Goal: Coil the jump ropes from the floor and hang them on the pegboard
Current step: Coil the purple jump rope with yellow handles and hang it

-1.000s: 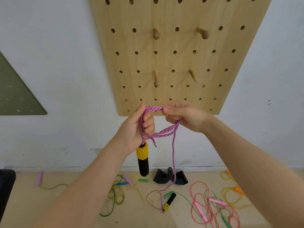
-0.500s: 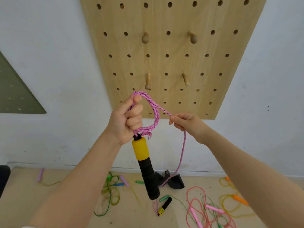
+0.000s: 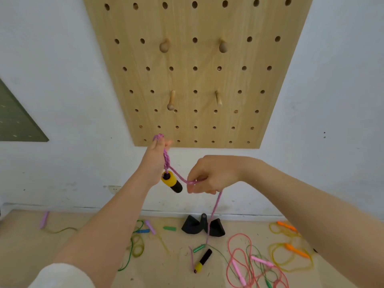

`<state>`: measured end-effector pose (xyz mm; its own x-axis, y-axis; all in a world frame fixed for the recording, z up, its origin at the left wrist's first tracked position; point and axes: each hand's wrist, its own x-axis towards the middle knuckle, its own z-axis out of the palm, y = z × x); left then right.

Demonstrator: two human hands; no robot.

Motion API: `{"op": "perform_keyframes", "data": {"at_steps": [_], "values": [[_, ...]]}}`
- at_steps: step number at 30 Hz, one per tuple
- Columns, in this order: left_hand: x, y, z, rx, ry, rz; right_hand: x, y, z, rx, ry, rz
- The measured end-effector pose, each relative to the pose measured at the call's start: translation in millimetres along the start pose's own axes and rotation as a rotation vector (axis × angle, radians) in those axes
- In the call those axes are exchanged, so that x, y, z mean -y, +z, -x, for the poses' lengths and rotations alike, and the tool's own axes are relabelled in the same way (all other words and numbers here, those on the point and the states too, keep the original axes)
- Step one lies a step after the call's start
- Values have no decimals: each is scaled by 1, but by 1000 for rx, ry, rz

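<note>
Coiling pink rope (image 3: 173, 173): soft, light braid. Left hand (image 3: 154, 161) grips loops; right hand (image 3: 209, 176) pinches slack nr. yellow handle (image 3: 171, 181), the stiff, heavier part.

The floor (image 3: 166, 267) carries, below the right hand (image 3: 209, 175), a black stand (image 3: 195, 226) and yellow-black handle (image 3: 202, 260); loose ropes (image 3: 249, 267) lie right, a green rope (image 3: 133, 246) beneath the left hand (image 3: 154, 161).

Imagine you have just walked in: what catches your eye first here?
The pink braided rope stretched between the two hands, with its yellow-and-black handle dangling under the left hand. Behind it, the wooden pegboard with bare pegs; below, bright ropes scattered over the floor.
</note>
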<state>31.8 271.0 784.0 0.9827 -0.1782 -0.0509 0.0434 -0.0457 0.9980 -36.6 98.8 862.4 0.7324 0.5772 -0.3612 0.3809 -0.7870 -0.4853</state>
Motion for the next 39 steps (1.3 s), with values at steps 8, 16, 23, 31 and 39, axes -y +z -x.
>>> {"op": "perform_keyframes", "data": {"at_steps": [8,16,23,31,39], "values": [[-35,34,36,423,-89,297,-15,-18,0,-625,-67,-104],[-54,25,47,478,-194,546,-14,-13,5,-534,-58,-660],[-57,21,52,358,-169,462,-21,0,-1,-398,-92,-772],[-54,12,58,294,-152,743,-11,8,-11,-309,-277,-1173],[-53,0,67,538,57,1033,-7,12,-26,-293,-382,-1271]]}}
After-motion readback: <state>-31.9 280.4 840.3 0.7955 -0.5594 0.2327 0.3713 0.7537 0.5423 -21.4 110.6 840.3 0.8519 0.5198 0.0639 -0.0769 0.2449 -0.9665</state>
